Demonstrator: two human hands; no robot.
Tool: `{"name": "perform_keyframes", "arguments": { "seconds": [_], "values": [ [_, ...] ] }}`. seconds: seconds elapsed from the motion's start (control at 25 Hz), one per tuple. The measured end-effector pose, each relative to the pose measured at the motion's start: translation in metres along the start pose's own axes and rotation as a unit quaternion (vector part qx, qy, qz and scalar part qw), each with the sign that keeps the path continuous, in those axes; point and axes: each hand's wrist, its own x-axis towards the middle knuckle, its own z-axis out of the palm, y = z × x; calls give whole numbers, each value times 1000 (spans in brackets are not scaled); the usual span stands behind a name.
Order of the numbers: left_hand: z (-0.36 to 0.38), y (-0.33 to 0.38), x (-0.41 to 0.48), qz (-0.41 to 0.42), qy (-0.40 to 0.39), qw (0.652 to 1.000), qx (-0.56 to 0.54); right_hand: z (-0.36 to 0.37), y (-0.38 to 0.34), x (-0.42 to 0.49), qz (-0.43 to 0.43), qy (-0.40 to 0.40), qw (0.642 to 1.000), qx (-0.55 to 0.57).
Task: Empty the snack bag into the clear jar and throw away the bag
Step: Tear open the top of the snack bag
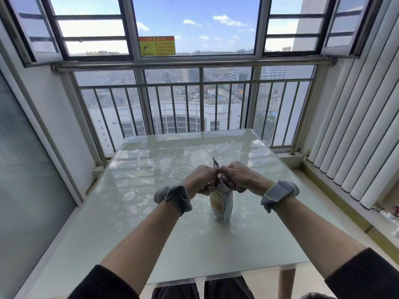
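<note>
Head view shows the task at its first step, by my reading. The snack bag (221, 203) stands upright on the glass-topped table (151, 212), and both hands are at its top edge. The left hand (200, 180) and the right hand (235, 175) meet above the bag, each with fingers curled and pinching the top seal. A thin strip of the bag sticks up between them, so a tear seems begun. I cannot tell whether the mouth is fully open.

The clear jar (180, 172) stands just behind and to the left of the bag, partly hidden by the left hand. Its mouth shows no lid, and no snack is visible in the part I can see. Nothing has been poured, as far as this shows. Left to do: finish opening the bag, tip it into the jar, then discard the bag. No bin is in view.

Counted: one snack bag, one clear jar, one table and two hands. There are two grey wrist bands, the left one (173, 198) and the right one (279, 194), both nearer the person than the bag's top.
</note>
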Motion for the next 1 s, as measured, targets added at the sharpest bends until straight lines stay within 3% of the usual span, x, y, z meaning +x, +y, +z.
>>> {"name": "perform_keyframes", "arguments": {
  "seconds": [0.12,0.36,0.56,0.76,1.0],
  "values": [
    [-7,0,-3,31,-2,999,39,-7,-7,1,6,5,997,-79],
    [-28,3,-12,43,78,991,97,-21,-13,-4,19,142,979,-147],
    [-37,3,-31,59,49,994,71,-17,-19,-15,0,209,940,-268],
    [-39,-3,-56,65,55,996,3,4,-31,-26,-22,105,976,-189],
    [-79,-16,-88,48,105,992,50,23,-56,-23,-34,66,994,-78]
  ]
}}
